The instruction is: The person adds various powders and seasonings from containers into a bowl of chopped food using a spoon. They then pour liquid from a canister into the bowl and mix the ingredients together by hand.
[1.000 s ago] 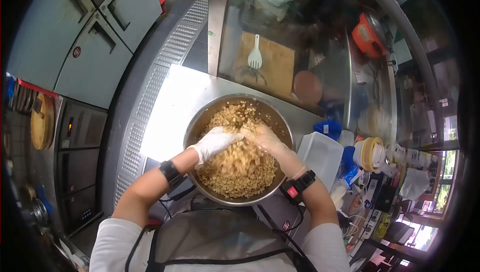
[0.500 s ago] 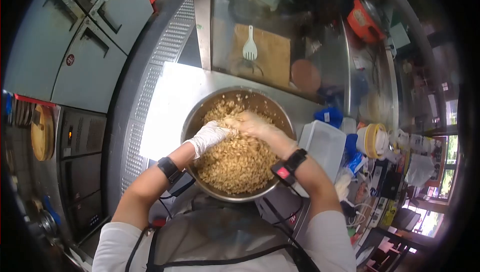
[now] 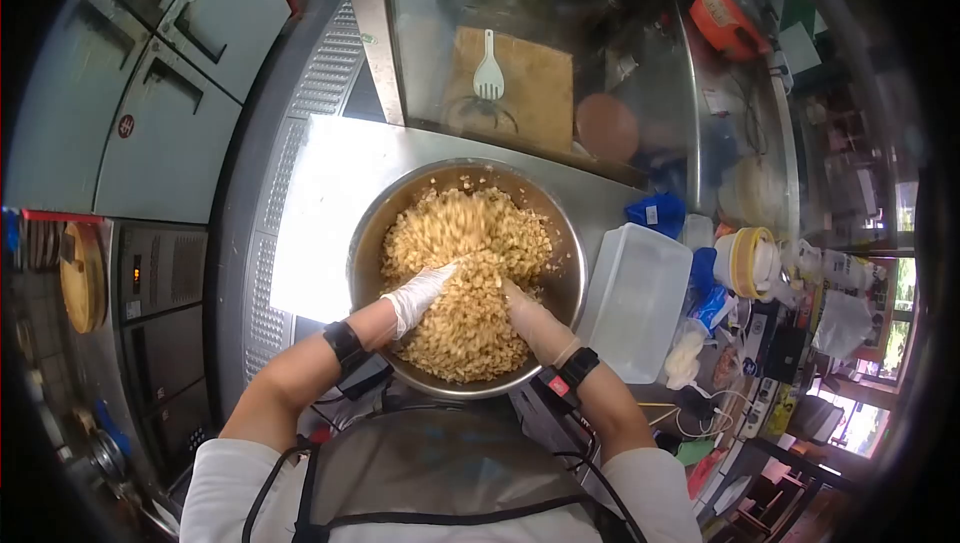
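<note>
A large round steel bowl (image 3: 362, 243) holds a heap of small pale-brown chopped pieces (image 3: 470, 343); their exact kind I cannot tell. My left hand (image 3: 420, 295), in a thin white glove, is sunk into the heap from the left, its thumb stretched along the top. Opposite it, my right hand (image 3: 535, 325), in a thin translucent glove, reaches in from the right with its fingers buried. Between them the hands cup a raised mound of the pieces. Just beyond, loose pieces are blurred by motion. More bits stick to the bowl's inner wall.
The bowl stands on a steel counter (image 3: 320, 183). Right of it is a translucent plastic tub (image 3: 640, 303). Behind a clear panel lie a cutting board (image 3: 540, 73) and a pale slotted spatula (image 3: 488, 73). Cables and packages crowd the right; grey cabinets (image 3: 160, 133) stand left.
My hands have moved apart and nearer to me, from meeting over the heap's far part to its two sides. Pieces now mound between them. The view has shifted slightly.
</note>
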`<state>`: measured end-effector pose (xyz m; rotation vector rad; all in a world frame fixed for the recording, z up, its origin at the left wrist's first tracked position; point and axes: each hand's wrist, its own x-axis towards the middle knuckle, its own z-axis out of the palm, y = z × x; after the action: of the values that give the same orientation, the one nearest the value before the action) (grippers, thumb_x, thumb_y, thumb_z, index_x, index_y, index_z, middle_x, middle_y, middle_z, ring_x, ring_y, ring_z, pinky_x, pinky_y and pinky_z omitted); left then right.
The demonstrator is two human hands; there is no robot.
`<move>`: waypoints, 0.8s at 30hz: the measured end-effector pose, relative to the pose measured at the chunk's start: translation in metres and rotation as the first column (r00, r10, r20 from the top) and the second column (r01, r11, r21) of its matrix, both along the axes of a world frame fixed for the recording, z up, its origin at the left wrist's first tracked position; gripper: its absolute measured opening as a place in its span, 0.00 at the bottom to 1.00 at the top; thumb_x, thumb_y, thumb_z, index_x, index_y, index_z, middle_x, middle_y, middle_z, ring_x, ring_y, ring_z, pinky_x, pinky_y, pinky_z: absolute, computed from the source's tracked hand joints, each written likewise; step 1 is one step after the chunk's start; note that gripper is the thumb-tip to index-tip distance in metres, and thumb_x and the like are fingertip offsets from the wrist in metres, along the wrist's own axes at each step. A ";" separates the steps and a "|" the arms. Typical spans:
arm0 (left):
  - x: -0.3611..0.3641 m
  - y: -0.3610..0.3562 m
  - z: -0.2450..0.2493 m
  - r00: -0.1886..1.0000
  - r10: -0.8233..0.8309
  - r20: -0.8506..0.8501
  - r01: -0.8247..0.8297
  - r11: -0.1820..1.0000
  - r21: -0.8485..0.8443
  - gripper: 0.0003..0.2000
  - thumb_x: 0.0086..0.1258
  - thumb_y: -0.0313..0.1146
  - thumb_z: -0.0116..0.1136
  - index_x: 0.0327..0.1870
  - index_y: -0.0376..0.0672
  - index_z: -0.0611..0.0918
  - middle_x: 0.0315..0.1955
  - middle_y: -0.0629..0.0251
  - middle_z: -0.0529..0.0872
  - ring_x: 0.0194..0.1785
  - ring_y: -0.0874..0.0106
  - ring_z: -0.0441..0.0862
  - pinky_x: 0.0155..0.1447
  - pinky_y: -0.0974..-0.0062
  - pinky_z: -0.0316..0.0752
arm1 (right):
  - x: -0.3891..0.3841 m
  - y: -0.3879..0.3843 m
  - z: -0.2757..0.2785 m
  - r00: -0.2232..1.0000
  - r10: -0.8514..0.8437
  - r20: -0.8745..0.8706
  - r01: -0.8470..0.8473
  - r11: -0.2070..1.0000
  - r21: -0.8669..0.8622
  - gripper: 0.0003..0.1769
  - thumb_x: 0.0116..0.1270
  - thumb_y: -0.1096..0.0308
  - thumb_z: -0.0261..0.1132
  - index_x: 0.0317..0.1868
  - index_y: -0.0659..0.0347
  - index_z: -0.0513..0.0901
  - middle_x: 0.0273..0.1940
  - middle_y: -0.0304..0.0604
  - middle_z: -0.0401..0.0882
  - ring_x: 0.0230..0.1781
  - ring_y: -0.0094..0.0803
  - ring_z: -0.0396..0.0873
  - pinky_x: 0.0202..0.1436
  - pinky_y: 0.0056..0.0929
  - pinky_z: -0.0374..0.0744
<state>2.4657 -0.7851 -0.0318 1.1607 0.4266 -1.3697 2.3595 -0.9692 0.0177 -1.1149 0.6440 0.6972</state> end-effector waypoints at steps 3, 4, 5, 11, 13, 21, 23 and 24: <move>0.011 0.004 0.013 0.957 -0.116 0.267 0.086 0.989 0.123 0.15 0.70 0.40 0.55 0.51 0.41 0.78 0.45 0.65 0.82 0.48 0.71 0.76 0.51 0.73 0.71 | 0.006 -0.018 0.024 0.738 0.502 0.451 -0.209 0.805 -0.555 0.27 0.73 0.64 0.44 0.69 0.66 0.59 0.69 0.54 0.59 0.69 0.43 0.59 0.72 0.29 0.57; 0.012 0.006 0.019 0.908 -0.184 0.376 0.120 0.975 0.186 0.13 0.69 0.37 0.56 0.49 0.40 0.79 0.41 0.66 0.83 0.43 0.72 0.77 0.48 0.73 0.72 | 0.000 -0.016 0.003 0.759 0.501 0.416 -0.115 0.731 -0.672 0.23 0.68 0.77 0.46 0.64 0.67 0.67 0.65 0.55 0.66 0.65 0.46 0.65 0.71 0.33 0.59; 0.016 0.005 0.025 0.902 -0.266 0.341 0.153 0.934 0.324 0.12 0.68 0.35 0.58 0.48 0.40 0.79 0.43 0.64 0.83 0.42 0.72 0.78 0.46 0.74 0.74 | 0.045 -0.005 0.002 0.907 0.404 0.121 -0.266 0.770 -0.580 0.20 0.65 0.76 0.55 0.58 0.64 0.73 0.58 0.51 0.73 0.59 0.41 0.71 0.68 0.34 0.63; 0.011 0.035 0.065 0.904 0.138 0.406 -0.085 0.986 -0.146 0.17 0.69 0.36 0.58 0.58 0.46 0.73 0.51 0.69 0.81 0.54 0.75 0.77 0.58 0.74 0.71 | 0.037 -0.020 0.051 0.945 -0.130 0.302 0.190 0.965 -0.181 0.40 0.60 0.48 0.65 0.69 0.53 0.62 0.61 0.54 0.68 0.63 0.47 0.66 0.64 0.48 0.68; 0.000 0.037 0.072 0.954 0.253 0.159 -0.280 0.944 0.175 0.33 0.68 0.42 0.57 0.71 0.47 0.57 0.64 0.60 0.71 0.70 0.67 0.62 0.72 0.66 0.59 | 0.022 -0.007 0.057 0.885 -0.328 -0.332 0.225 0.923 -0.311 0.53 0.56 0.30 0.58 0.73 0.53 0.53 0.68 0.52 0.59 0.69 0.46 0.56 0.70 0.40 0.59; 0.010 0.000 0.035 0.991 -0.011 0.134 0.006 0.999 0.036 0.25 0.69 0.49 0.55 0.60 0.40 0.75 0.55 0.64 0.79 0.57 0.73 0.74 0.59 0.75 0.71 | 0.037 0.020 -0.014 0.969 -0.249 0.014 0.249 0.965 -0.088 0.43 0.64 0.38 0.55 0.69 0.62 0.62 0.67 0.51 0.61 0.69 0.37 0.59 0.69 0.33 0.61; 0.013 -0.001 0.059 0.991 -0.036 0.128 0.036 0.999 -0.004 0.27 0.67 0.51 0.57 0.60 0.40 0.75 0.56 0.62 0.78 0.59 0.72 0.73 0.62 0.75 0.68 | 0.036 0.016 -0.026 0.953 -0.302 -0.018 0.302 0.953 0.024 0.43 0.63 0.40 0.59 0.69 0.62 0.61 0.66 0.50 0.63 0.67 0.37 0.61 0.68 0.35 0.62; 0.018 -0.002 0.071 0.988 -0.053 0.146 0.062 0.996 -0.056 0.29 0.65 0.53 0.58 0.60 0.39 0.75 0.57 0.61 0.78 0.61 0.70 0.71 0.65 0.74 0.64 | 0.042 0.012 -0.028 0.945 -0.325 -0.022 0.326 0.942 0.078 0.44 0.62 0.41 0.60 0.69 0.61 0.60 0.65 0.49 0.64 0.67 0.37 0.61 0.68 0.36 0.62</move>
<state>2.4838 -0.7867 0.0393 1.2208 0.2483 -1.3296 2.4010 -0.9576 -0.0103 -0.9030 0.7796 0.4386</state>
